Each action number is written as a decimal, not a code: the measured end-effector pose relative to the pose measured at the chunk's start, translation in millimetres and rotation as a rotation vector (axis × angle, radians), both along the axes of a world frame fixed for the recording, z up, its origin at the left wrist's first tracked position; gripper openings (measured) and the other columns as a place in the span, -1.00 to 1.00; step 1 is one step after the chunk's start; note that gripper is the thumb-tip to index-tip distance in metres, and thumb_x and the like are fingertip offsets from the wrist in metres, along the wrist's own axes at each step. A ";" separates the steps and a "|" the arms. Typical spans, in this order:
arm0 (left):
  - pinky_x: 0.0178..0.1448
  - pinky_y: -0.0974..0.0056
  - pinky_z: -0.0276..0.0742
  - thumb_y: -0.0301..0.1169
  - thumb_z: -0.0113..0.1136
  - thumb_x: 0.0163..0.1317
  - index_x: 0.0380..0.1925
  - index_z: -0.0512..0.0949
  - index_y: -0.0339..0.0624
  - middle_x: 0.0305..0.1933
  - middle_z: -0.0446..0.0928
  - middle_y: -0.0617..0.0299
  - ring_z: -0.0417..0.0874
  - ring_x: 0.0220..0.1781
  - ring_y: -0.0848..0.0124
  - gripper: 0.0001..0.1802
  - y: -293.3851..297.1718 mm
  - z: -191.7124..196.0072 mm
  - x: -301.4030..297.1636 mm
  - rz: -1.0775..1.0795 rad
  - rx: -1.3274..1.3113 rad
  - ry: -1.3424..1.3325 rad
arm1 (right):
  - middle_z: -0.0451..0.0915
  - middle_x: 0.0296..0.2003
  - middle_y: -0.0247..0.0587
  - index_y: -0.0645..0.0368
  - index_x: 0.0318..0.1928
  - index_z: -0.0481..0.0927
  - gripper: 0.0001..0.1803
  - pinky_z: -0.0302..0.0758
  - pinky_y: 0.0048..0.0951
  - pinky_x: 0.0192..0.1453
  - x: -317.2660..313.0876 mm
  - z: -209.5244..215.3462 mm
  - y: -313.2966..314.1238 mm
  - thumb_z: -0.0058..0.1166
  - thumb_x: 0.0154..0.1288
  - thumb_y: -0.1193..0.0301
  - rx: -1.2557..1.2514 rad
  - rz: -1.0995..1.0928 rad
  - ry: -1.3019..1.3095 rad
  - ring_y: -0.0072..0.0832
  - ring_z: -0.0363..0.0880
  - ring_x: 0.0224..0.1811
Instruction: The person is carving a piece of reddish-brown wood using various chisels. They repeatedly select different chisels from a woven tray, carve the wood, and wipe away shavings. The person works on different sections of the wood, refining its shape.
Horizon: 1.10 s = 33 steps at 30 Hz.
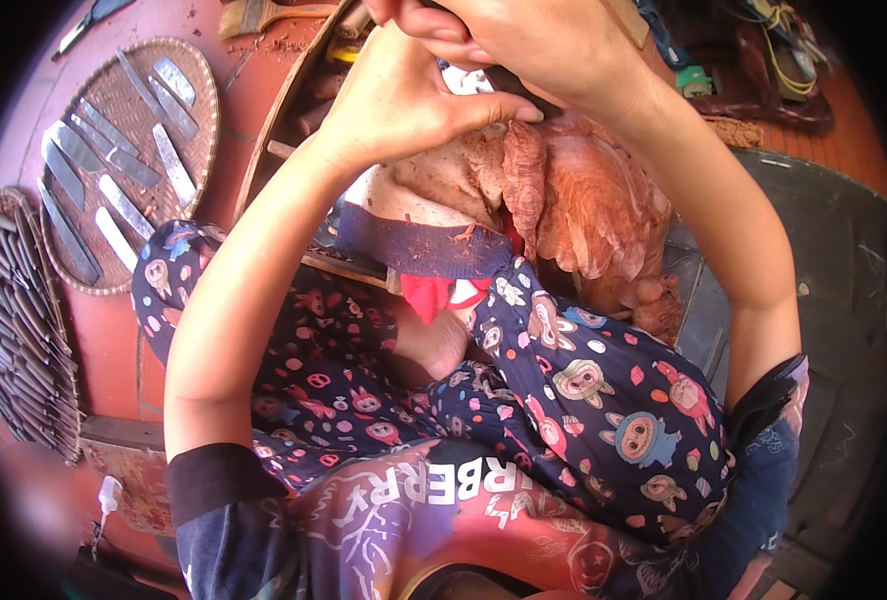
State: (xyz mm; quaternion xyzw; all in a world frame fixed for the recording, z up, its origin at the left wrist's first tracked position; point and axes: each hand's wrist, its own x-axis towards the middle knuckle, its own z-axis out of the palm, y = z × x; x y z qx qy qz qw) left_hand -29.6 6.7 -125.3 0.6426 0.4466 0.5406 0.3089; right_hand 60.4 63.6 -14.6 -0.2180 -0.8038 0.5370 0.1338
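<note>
At the top edge, my left hand and my right hand are close together and overlap. My left thumb stretches to the right below the right hand; the left fingers are mostly hidden. My right fingers are curled, and what they hold is out of sight. Below the hands stands a reddish-brown carved wooden piece with rippled, layered surfaces. Beside it, a dusty beige cloth with a navy edge lies over my lower legs.
On the left, a round woven tray carries several metal blades. Another basket holds many slim dark tools. A brush and a wooden box are at the upper left. A black mat covers the right side; cords lie beyond.
</note>
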 end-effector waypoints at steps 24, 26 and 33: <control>0.22 0.20 0.64 -0.43 0.59 0.13 0.23 0.46 -0.42 0.03 0.70 0.06 0.70 0.14 0.22 -0.30 37.8 -19.2 -10.9 -0.113 0.349 -0.410 | 0.50 -0.60 -0.41 0.23 -0.44 0.61 -0.55 0.39 -0.54 -0.39 -28.4 0.0 29.5 0.02 0.60 0.22 0.274 0.129 0.118 -0.70 0.43 -0.53; 0.22 0.19 0.64 -0.39 0.61 0.12 0.14 0.54 -0.43 0.01 0.71 0.03 0.71 0.12 0.27 -0.36 35.3 3.2 -6.6 -0.259 0.261 -0.520 | 0.50 -0.61 -0.41 0.23 -0.43 0.61 -0.55 0.39 -0.55 -0.40 -20.9 28.5 20.8 0.01 0.61 0.21 0.302 0.116 0.035 -0.70 0.43 -0.53; 0.30 0.09 0.61 -0.36 0.60 0.13 0.31 0.37 -0.41 0.19 0.57 -0.10 0.59 0.30 0.14 -0.18 19.8 -5.9 1.3 0.017 0.273 -0.345 | 0.44 -0.64 -0.42 0.24 -0.48 0.59 -0.51 0.32 -0.56 -0.48 -20.0 -16.5 40.3 0.01 0.61 0.20 0.314 0.156 0.155 -0.70 0.35 -0.59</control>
